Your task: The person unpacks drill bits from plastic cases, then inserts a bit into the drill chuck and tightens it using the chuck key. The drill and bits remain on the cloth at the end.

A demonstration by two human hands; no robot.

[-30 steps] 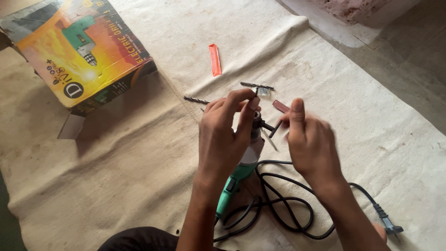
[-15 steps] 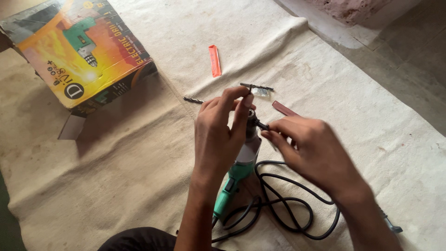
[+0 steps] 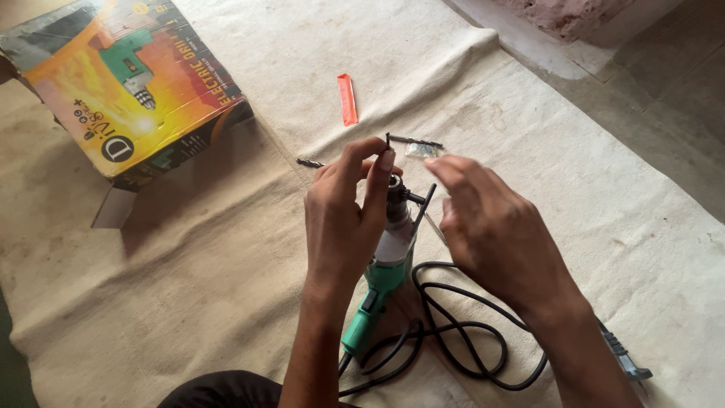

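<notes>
Beige cloth sheet (image 3: 189,287) covers the floor, creased, with bare concrete (image 3: 664,83) showing at the upper right.

Cardboard tool box (image 3: 128,83), orange-yellow with a drill picture, sits tilted at the upper left, one flap open onto the cloth.

Green electric drill (image 3: 387,268) lies mid-frame, chuck pointing away from the person, handle toward them. Black power cord (image 3: 461,340) loops loosely beside and under the handle, plug (image 3: 627,361) off to the right.

Left hand (image 3: 343,223) sits over the drill body, thumb and forefinger pinched narrow on a small dark drill bit (image 3: 387,140), held upright just above the chuck (image 3: 394,198). Other fingers curled.

Right hand (image 3: 502,230) hovers just right of the chuck, fingers loosely spread, holding nothing that I can see. Chuck key (image 3: 424,200) sticks out of the chuck's side, near those fingers; contact can't be confirmed.

Small stuff on the cloth beyond the hands: orange plastic strip (image 3: 347,99), a long dark bit (image 3: 415,140), a small clear packet (image 3: 421,150) touching it, another bit (image 3: 310,162) partly hidden behind the left hand.
</notes>
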